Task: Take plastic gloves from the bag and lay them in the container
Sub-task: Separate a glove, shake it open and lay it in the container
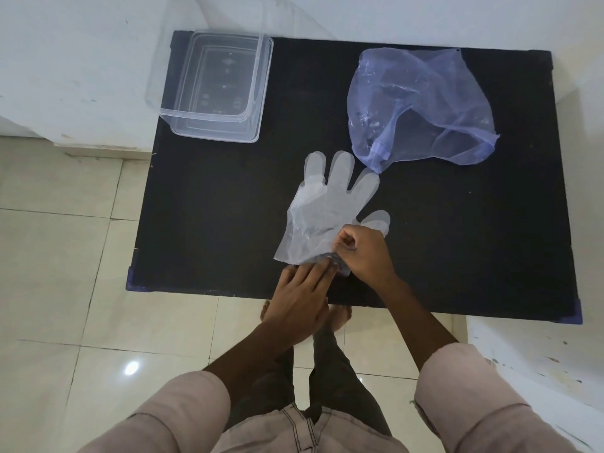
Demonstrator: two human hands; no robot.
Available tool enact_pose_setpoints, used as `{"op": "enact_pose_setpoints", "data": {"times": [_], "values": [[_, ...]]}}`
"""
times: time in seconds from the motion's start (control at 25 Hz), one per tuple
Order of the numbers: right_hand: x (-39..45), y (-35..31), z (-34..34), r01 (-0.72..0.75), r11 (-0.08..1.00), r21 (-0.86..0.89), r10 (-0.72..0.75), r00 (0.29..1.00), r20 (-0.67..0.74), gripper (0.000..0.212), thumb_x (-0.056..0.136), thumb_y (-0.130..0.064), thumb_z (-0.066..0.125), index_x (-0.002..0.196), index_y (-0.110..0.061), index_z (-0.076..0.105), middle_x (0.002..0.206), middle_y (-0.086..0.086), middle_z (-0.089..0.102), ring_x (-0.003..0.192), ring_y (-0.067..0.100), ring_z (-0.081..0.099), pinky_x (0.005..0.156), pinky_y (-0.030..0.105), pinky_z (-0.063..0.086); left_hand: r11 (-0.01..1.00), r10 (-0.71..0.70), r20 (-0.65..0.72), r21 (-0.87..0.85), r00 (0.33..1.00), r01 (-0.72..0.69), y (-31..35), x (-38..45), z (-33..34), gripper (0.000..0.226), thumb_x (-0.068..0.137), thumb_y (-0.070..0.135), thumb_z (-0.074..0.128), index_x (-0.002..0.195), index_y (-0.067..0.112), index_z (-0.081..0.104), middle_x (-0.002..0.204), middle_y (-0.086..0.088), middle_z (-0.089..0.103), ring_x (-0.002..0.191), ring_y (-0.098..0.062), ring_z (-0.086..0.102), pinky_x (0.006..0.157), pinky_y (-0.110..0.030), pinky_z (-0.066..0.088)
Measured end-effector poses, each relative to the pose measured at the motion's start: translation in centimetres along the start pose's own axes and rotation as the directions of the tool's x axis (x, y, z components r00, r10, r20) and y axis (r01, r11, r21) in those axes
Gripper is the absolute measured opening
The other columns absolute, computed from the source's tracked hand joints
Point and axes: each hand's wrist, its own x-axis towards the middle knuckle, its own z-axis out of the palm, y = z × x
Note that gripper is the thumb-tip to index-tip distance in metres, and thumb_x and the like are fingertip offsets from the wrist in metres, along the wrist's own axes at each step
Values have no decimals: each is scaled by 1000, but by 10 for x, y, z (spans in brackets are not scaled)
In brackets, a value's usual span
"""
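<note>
A clear plastic glove (322, 207) lies flat on the black table (212, 223), fingers pointing away from me. My right hand (366, 253) pinches its cuff at the near right corner. My left hand (302, 297) rests its fingertips on the cuff edge, fingers held together and flat. A crumpled bluish plastic bag (421, 106) lies at the back right, its mouth near the glove's fingertips. The clear rectangular container (215, 86) stands at the back left corner with nothing visible inside.
The table's near edge runs just below my hands, with blue corner caps (130, 282). Beige floor tiles (65, 256) lie to the left and below. White walls (65, 60) border the table at the back and left. My bare feet show under the table edge.
</note>
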Motion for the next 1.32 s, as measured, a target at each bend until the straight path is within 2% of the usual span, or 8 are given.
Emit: {"op": "enact_pose_setpoints", "data": {"times": [0.36,0.52,0.64,0.88,1.08,1.16,1.24,1.32], "values": [[0,10,2,52,998,-42,-52,999,-11,14,86,-23,68,87,-10,66,85,8,71,80,19,64,78,36,55,998,-67,199,0,978,69,8,8,5,64,84,43,62,137,13,48,141,-9,54,128,-30,52,104,-44,39],[-2,9,0,159,985,-73,-160,987,-11,19,81,-30,69,96,-18,64,88,2,69,84,19,60,79,43,51,997,-81,232,25,969,78,10,12,0,64,91,45,50,146,15,36,152,-7,40,138,-29,38,112,-44,27],[1,4,-1,175,979,-101,-177,984,-10,13,85,-25,68,93,-15,70,93,6,71,89,22,59,83,44,48,996,-88,260,26,962,84,13,15,-5,65,95,45,41,150,16,24,157,-6,29,143,-27,27,115,-42,18],[15,-3,-28,-14,961,278,76,973,-217,3,84,-8,68,85,-9,71,83,-1,68,75,10,62,69,11,46,994,-106,275,0,956,111,17,17,-14,61,94,44,44,147,18,28,156,-4,31,141,-24,28,113,-41,18],[20,-5,-37,-138,854,502,251,954,-165,4,85,-10,67,82,-12,68,79,-5,67,75,8,64,74,26,55,990,-125,331,-14,935,137,20,17,-17,63,92,46,41,147,18,28,156,-4,29,141,-26,27,114,-42,18],[18,-3,-38,-169,829,534,264,959,-106,4,86,-11,67,84,-8,68,82,1,69,79,14,65,71,34,59,986,-140,290,-49,947,161,23,14,-21,62,87,46,34,142,18,38,151,-6,38,137,-28,35,111,-44,24],[16,-2,-38,-169,846,506,237,969,-72,5,87,-12,66,87,-6,67,87,5,69,82,19,67,66,36,61,992,-83,133,-81,988,94,28,7,-22,56,82,44,34,131,20,51,137,-5,54,125,-27,50,102,-45,39],[15,-2,-37,-148,874,462,195,979,-56,3,87,-12,67,87,-9,66,86,4,68,82,21,68,65,37,62,995,4,-13,-98,1000,-5,33,4,-18,48,83,39,46,128,22,50,135,-3,57,123,-24,53,101,-44,42]]}}
